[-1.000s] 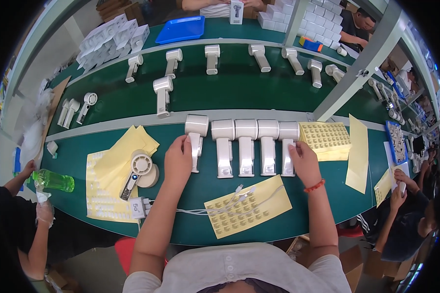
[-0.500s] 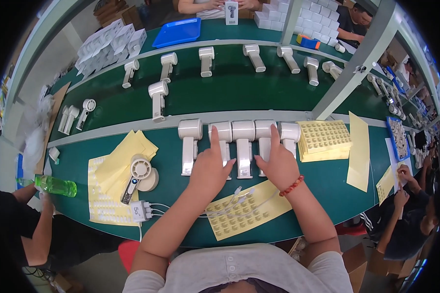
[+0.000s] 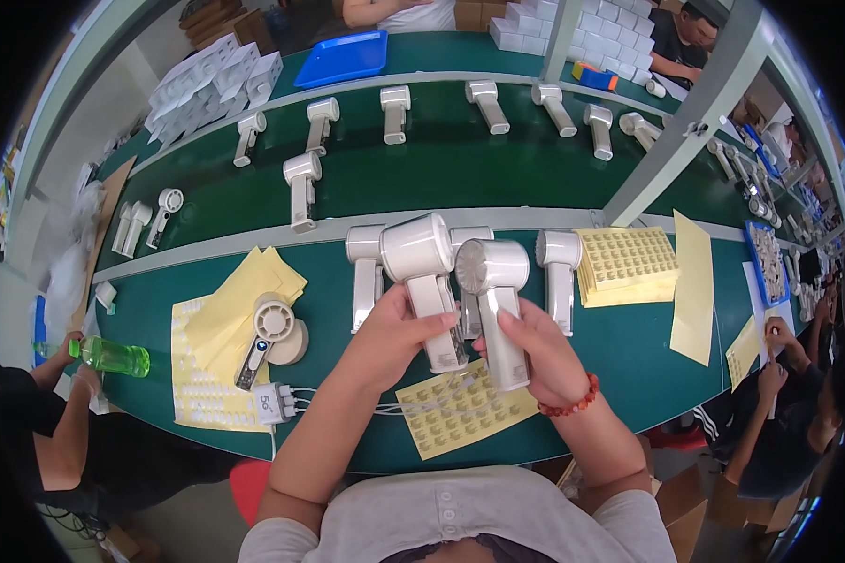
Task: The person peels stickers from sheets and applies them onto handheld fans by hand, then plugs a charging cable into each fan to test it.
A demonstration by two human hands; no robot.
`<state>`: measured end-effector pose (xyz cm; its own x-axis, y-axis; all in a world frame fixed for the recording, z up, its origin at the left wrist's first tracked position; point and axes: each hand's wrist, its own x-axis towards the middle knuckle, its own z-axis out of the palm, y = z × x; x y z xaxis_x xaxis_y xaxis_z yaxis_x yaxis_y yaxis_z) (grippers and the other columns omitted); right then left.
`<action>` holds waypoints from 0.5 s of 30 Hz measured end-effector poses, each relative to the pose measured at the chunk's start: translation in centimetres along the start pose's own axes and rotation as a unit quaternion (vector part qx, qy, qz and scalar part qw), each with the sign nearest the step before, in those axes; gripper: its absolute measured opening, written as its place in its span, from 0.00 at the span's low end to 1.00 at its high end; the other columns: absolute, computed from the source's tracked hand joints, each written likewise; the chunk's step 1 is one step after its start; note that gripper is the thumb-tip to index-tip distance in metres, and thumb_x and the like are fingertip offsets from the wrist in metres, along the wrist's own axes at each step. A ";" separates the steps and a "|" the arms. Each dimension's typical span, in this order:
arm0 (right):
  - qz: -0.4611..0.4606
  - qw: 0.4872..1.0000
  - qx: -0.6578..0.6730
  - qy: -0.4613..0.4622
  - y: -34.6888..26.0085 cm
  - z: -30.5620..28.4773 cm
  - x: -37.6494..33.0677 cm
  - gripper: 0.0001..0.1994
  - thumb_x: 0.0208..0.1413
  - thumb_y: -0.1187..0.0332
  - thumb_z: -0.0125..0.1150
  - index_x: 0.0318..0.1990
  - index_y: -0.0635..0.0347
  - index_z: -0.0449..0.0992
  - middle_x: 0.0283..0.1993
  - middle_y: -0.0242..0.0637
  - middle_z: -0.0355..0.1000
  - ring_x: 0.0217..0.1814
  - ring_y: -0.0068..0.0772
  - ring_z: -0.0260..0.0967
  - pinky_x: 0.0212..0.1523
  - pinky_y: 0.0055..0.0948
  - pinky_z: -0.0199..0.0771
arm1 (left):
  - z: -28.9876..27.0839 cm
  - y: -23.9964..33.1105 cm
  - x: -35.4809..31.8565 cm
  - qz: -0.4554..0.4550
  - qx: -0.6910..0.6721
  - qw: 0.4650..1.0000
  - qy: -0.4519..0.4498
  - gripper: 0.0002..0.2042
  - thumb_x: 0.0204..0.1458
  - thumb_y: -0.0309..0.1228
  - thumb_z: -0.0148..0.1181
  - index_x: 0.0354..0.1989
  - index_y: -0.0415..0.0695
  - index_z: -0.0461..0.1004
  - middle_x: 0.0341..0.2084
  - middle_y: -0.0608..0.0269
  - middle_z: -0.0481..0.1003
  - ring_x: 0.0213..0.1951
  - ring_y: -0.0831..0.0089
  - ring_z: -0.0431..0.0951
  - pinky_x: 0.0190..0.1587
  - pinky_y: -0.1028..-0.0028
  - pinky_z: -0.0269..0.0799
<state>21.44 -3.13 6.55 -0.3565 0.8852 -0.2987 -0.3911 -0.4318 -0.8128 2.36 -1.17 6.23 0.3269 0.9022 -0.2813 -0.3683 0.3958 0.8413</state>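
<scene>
Both hands have a white handheld fan lifted off the green table. My left hand is closed around the handle of one handheld fan, its thumb across the front. In my right hand a second handheld fan is gripped by its handle, turned so that its ribbed end shows. The two fan heads are close together. Behind them on the table lie a fan at the left, a partly hidden one in the middle and one at the right.
White charging cables run from a charger block over a yellow sticker sheet. A fan with a round base stands at left. Stacked yellow sheets lie at right. Several fans rest on the green belt; a metal post rises beyond.
My hands have gone from touching the row of fans to gripping two of them by the handles. Both fans have come up and toward me. The person opposite has lowered a small box from view.
</scene>
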 end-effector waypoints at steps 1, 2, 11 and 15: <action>-0.001 1.000 0.002 0.004 0.1 0.0 0.2 0.20 0.58 0.62 0.53 0.53 0.65 0.61 0.43 0.35 0.68 0.39 0.21 0.68 0.41 0.21 0.70 | 0.3 0.1 0.0 -0.008 -0.041 0.999 -0.013 0.20 0.50 0.23 0.57 0.51 0.37 0.61 0.44 0.60 0.68 0.48 0.71 0.71 0.50 0.70 0.68; 0.015 1.000 0.022 0.004 0.1 0.0 0.4 0.19 0.59 0.62 0.52 0.52 0.64 0.61 0.43 0.34 0.68 0.39 0.21 0.68 0.40 0.22 0.70 | 0.5 0.3 -0.1 -0.011 -0.040 0.999 -0.016 0.20 0.50 0.23 0.57 0.51 0.37 0.61 0.44 0.60 0.68 0.48 0.71 0.71 0.50 0.70 0.68; -0.180 0.980 -0.078 0.011 0.1 -0.2 0.0 0.23 0.51 0.74 0.60 0.54 0.64 0.60 0.52 0.37 0.65 0.49 0.27 0.67 0.50 0.27 0.68 | 0.1 1.7 -2.5 0.057 0.174 0.982 -0.036 0.19 0.53 0.27 0.55 0.53 0.36 0.61 0.47 0.59 0.68 0.50 0.71 0.69 0.53 0.70 0.66; -0.388 0.834 -0.392 -0.010 -0.8 -1.7 -0.4 0.21 0.39 0.75 0.67 0.44 0.59 0.70 0.47 0.39 0.68 0.57 0.47 0.64 0.58 0.39 0.61 | 0.2 3.7 -3.9 0.279 0.470 0.836 -0.048 0.23 0.42 0.22 0.61 0.50 0.46 0.69 0.49 0.58 0.67 0.54 0.60 0.67 0.60 0.61 0.55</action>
<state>23.33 -2.88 6.46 -0.2717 0.8395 0.4705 0.1622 0.5219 -0.8375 -0.12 -3.24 10.58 0.4175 0.8655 0.2768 0.3446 -0.4327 0.8331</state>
